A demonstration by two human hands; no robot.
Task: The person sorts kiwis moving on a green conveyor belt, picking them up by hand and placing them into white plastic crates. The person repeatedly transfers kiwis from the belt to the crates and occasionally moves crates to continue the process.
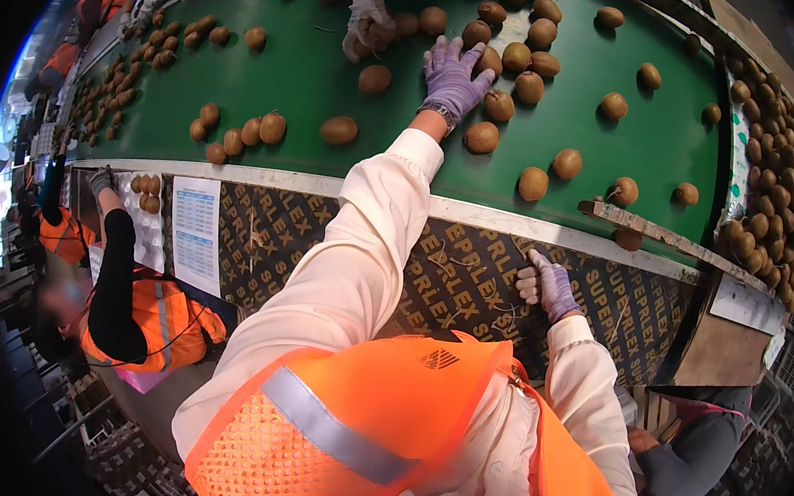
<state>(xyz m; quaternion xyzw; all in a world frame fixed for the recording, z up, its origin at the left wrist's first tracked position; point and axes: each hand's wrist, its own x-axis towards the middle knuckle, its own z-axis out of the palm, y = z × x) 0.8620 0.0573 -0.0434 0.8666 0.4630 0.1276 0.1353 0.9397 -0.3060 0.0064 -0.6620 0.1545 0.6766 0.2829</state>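
My left hand (456, 79), in a purple-stained glove with a metal watch at the wrist, reaches over the green conveyor belt (297, 90). Its fingers are spread, and a kiwifruit (490, 62) lies between thumb and forefinger. Anything under the palm is hidden. More kiwifruit, such as one (481, 137) near the wrist, lie loose around it. My right hand (546, 287), gloved alike, is curled above the dark printed board (458, 275) along the belt's near side. Dry stems (501, 307) are scattered there. No fruit shows in that hand; a thin stem is near its thumb.
A co-worker's white-gloved hand (368, 22) handles kiwifruit across the belt. Heaped kiwifruit (775, 175) stand right, behind a wooden bar (674, 240) slanting over the belt. At left are a printed sheet (196, 234), a pocketed tray (147, 226) and a co-worker in an orange vest (157, 323).
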